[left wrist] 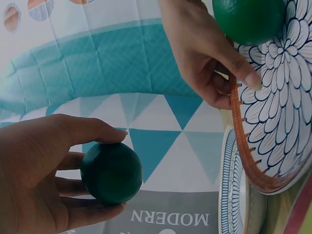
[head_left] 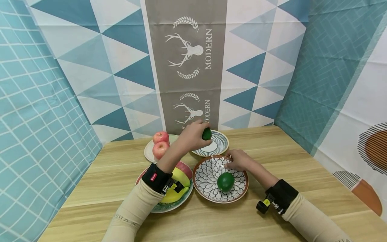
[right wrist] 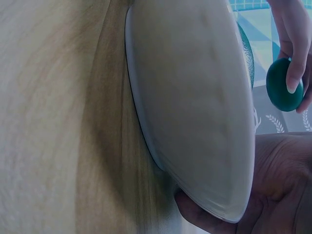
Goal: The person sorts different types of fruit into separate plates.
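Note:
My left hand (head_left: 194, 136) holds a dark green lime (left wrist: 111, 173) between thumb and fingertips, raised above the blue-striped plate (head_left: 221, 143) at the back. With my right hand (head_left: 239, 160) I grip the back right rim of a petal-patterned bowl (head_left: 205, 173); in the left wrist view the thumb lies over the rim and the fingers curl beneath it. Inside that bowl lies a second green lime (head_left: 225, 182). The right wrist view shows the bowl's pale outer side (right wrist: 195, 112), with its base at the wooden table.
Left of the bowl stands a larger plate (head_left: 189, 198) with bananas (head_left: 173, 195), partly behind my left forearm. Two red apples (head_left: 161, 150) sit on a small pale plate (head_left: 148, 153) farther back. Patterned cloths (head_left: 127, 67) hang behind and beside the wooden table (head_left: 99, 188).

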`<state>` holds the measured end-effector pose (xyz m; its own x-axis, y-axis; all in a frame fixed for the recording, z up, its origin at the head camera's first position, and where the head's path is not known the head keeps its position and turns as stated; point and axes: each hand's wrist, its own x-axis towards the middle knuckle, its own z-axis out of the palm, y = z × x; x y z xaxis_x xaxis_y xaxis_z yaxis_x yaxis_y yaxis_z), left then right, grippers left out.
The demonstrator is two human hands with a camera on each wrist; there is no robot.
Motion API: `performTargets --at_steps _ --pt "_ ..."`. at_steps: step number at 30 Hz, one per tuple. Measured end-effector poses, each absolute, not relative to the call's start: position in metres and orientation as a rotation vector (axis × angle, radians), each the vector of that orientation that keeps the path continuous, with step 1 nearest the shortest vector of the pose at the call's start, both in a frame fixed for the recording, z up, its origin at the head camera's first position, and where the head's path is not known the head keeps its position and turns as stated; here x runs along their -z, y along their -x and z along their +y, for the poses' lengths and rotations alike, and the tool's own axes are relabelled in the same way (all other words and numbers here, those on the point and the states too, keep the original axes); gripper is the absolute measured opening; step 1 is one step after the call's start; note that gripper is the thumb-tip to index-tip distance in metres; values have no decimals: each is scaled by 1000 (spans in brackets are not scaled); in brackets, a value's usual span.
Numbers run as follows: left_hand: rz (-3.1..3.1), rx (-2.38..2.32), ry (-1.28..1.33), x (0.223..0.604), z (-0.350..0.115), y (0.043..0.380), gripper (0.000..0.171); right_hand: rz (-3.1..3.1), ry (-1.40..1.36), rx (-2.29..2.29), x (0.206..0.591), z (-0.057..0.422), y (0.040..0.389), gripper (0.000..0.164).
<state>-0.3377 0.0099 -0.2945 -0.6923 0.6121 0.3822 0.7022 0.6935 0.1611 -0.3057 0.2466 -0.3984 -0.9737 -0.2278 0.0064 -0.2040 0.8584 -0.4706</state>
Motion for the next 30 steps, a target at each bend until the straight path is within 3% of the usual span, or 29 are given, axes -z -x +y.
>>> performTargets --at_steps 30 --pt "-2695 283 1325 339 21 306 52 2968 361 715 395 247 307 21"
